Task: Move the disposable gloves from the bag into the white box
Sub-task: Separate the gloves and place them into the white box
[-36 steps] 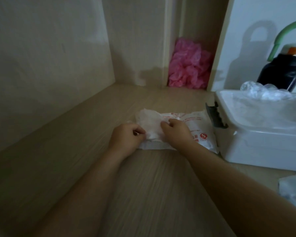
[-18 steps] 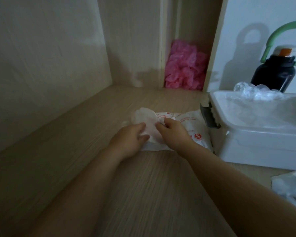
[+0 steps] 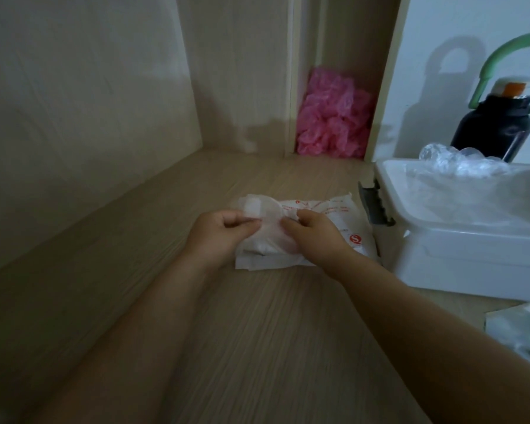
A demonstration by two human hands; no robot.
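- The left hand [image 3: 224, 237] pinches one edge of a thin, see-through glove [image 3: 268, 214] with curled fingers.
- The right hand [image 3: 315, 237] pinches the same glove from the other side.
- The bag [image 3: 346, 221] lies flat on the worktop [image 3: 257, 332], under and just beyond both hands.
- The white box [image 3: 471, 246] stands open just right of the right hand.

At twelve o'clock we see a pink plastic heap [image 3: 334, 117] crumpled in a narrow wooden niche [image 3: 349, 41]. At two o'clock a black bottle [image 3: 493, 130] stands upright, its green handle [image 3: 502, 56] arching over an orange-and-white cap [image 3: 513, 87]. At four o'clock a pale crumpled wrapper [image 3: 520, 335] lies on the wooden tabletop [image 3: 257, 332], cut off by the edge.
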